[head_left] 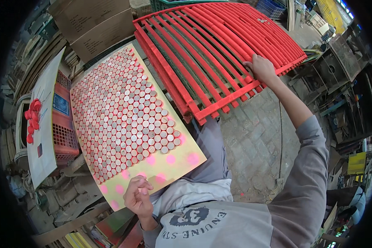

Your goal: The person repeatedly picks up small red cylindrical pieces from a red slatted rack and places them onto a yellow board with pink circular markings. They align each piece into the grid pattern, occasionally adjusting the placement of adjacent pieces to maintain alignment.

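Note:
My right hand (262,69) reaches forward to a red slatted rack (225,101) and is closed over a red rod at its near edge. Red rods (231,36) lie close together on the rack's far right part; wide gaps separate the slats on the left. Near my body, my left hand (139,197) hovers by the lower edge of a pale yellow board (178,168), its fingers loosely bent and apart, with nothing visible in them. Round silver-topped pieces with red sides (120,111) stand tightly packed across the board. Pink spots mark its bare near strip.
Left of the board, a white panel (45,136) carrying red round pieces (33,115) leans on a pink crate (65,138). Cardboard boxes (91,29) stand behind. A dark metal stand (332,68) is at right, beyond the paved floor (252,144) with its cable.

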A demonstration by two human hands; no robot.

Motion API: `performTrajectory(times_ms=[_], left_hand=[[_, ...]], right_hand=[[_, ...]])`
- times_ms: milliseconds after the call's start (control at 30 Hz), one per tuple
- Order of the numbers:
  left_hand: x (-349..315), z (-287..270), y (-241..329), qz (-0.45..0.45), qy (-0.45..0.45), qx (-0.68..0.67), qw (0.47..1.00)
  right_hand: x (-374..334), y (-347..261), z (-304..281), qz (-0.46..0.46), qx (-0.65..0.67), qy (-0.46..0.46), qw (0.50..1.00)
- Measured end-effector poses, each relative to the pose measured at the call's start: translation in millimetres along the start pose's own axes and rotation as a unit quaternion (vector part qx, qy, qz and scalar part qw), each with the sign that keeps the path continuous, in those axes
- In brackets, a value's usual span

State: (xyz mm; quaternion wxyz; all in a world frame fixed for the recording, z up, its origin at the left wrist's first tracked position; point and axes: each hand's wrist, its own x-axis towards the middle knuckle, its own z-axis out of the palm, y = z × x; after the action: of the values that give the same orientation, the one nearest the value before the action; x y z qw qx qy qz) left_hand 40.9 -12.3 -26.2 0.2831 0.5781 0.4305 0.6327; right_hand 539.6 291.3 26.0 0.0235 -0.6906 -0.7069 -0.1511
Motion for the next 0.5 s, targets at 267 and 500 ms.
performTrajectory(times_ms=[267,500], left_hand=[[-8,-18,-2,0.006,0.005,-0.02,1.0],[-23,-27,-1,-0.003,0.047,-0.034,0.998]], right_hand=[[6,9,10,-0.01,-0.011,0.02,1.0],[5,6,-4,0.012,0.017,-0.007,1.0]])
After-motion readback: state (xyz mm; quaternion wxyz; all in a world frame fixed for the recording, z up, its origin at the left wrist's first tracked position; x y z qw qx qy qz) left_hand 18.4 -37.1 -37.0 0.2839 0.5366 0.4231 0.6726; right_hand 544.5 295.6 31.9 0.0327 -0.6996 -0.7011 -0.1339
